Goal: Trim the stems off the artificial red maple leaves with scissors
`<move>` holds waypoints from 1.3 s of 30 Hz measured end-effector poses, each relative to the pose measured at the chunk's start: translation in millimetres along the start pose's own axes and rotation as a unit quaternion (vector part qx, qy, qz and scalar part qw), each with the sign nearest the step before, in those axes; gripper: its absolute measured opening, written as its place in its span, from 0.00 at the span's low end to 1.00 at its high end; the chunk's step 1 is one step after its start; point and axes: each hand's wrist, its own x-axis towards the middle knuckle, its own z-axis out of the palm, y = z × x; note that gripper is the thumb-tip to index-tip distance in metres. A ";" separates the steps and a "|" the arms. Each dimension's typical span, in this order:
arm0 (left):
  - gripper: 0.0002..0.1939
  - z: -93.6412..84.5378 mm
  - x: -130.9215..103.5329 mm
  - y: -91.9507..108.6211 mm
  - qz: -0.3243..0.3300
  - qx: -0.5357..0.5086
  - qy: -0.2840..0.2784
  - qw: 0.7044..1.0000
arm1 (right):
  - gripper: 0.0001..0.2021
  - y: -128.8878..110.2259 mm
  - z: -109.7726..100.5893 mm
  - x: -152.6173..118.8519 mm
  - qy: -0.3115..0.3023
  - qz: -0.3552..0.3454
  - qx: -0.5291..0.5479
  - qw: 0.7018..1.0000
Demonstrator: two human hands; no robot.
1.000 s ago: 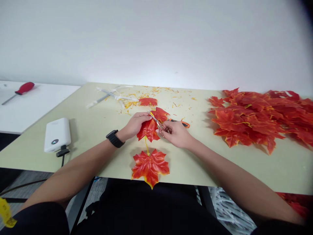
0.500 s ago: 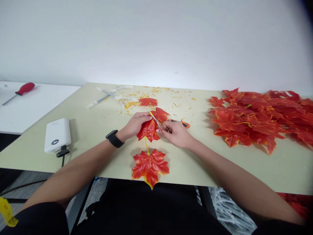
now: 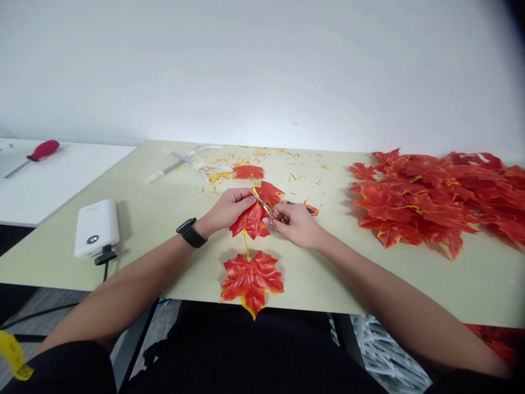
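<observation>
My left hand [image 3: 232, 207] pinches a red artificial maple leaf [image 3: 251, 221] at its edge, over the middle of the table. Small scissors [image 3: 267, 210] with copper-coloured handles are gripped in my right hand [image 3: 297, 223]; their blades reach across the leaf to my left fingertips. Whether the blades are parted I cannot tell. A yellow stem links the held leaf to a second maple leaf [image 3: 253, 282] hanging slightly over the near table edge. Behind the held one lie another red leaf [image 3: 268, 192] and a trimmed-looking red piece [image 3: 248, 172].
A pile of red leaves [image 3: 414, 202] covers the right side. Yellow clippings [image 3: 221, 176] and white plastic ties [image 3: 191, 160] lie at the back. An orange-black tool [image 3: 311, 210] is partly behind my right hand. Left are a white power bank [image 3: 97, 227] and a red-handled screwdriver [image 3: 45, 150].
My hands stay in nearly the same place. The scissors and my left fingertips shift only very slightly at the leaf's edge.
</observation>
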 end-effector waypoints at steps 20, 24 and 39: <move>0.15 -0.1 -0.7 2.9 0.027 0.011 -0.023 0.999 | 0.30 -2.9 -0.7 0.4 -0.034 0.016 0.114 0.993; 0.14 -0.1 -1.8 3.8 0.032 0.013 -0.028 0.999 | 0.30 -0.2 -1.2 0.7 -0.051 0.020 0.133 0.990; 0.13 1.5 -2.1 6.6 0.027 -0.009 -0.032 0.999 | 0.30 0.9 -1.7 0.7 -0.055 0.023 0.143 0.988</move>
